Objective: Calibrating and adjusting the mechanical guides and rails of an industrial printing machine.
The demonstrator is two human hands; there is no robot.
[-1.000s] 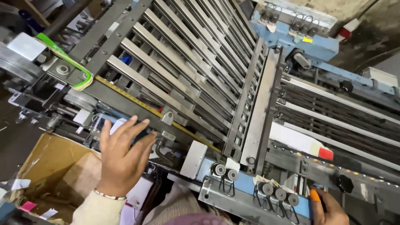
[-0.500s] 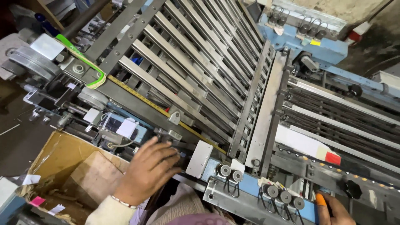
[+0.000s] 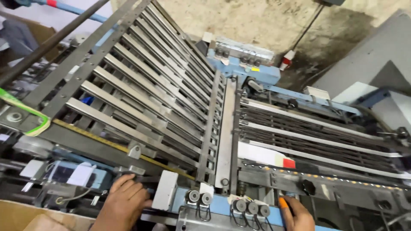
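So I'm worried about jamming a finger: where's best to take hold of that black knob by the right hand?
Grip the black knob around its round rim with the fingers, coming from the near side, above the right hand. It stands proud of the rail; belts lie behind it.

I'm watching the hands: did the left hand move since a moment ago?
Yes. The left hand slid right along the machine's front edge, closer to the pale grey rectangular box, and its fingers curled from spread to bent.
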